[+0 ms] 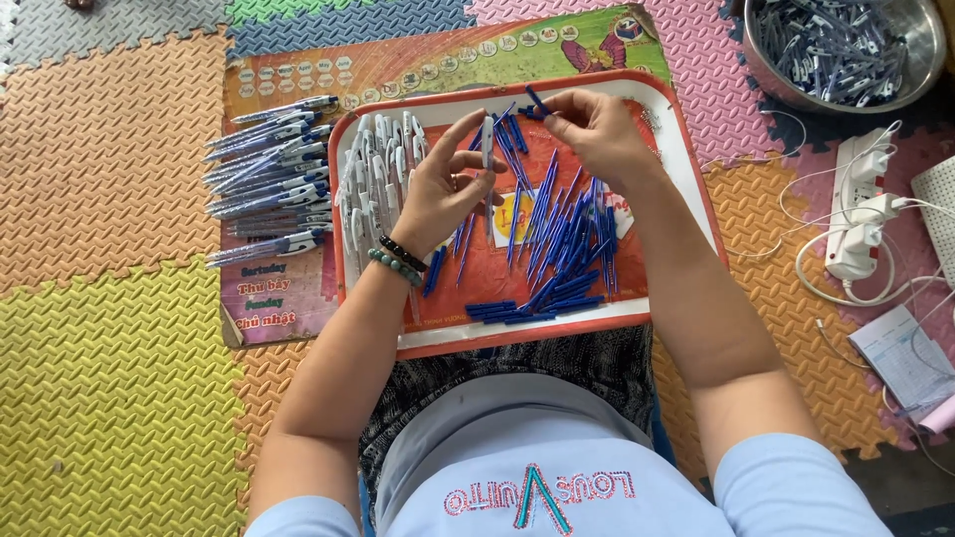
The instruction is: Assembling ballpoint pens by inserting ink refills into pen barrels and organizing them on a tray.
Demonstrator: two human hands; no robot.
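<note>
A red tray with a white rim lies on my lap. My left hand holds a white pen barrel upright over the tray's middle. My right hand pinches a thin blue pen refill just right of the barrel. Many loose blue refills are strewn over the tray's centre and right. White pen barrels lie in a heap on the tray's left side. Bead bracelets circle my left wrist.
Several assembled blue-and-white pens lie in a row on a colourful board left of the tray. A metal bowl of pen parts stands at top right. A white power strip with cables and a paper slip lie on the foam mat at right.
</note>
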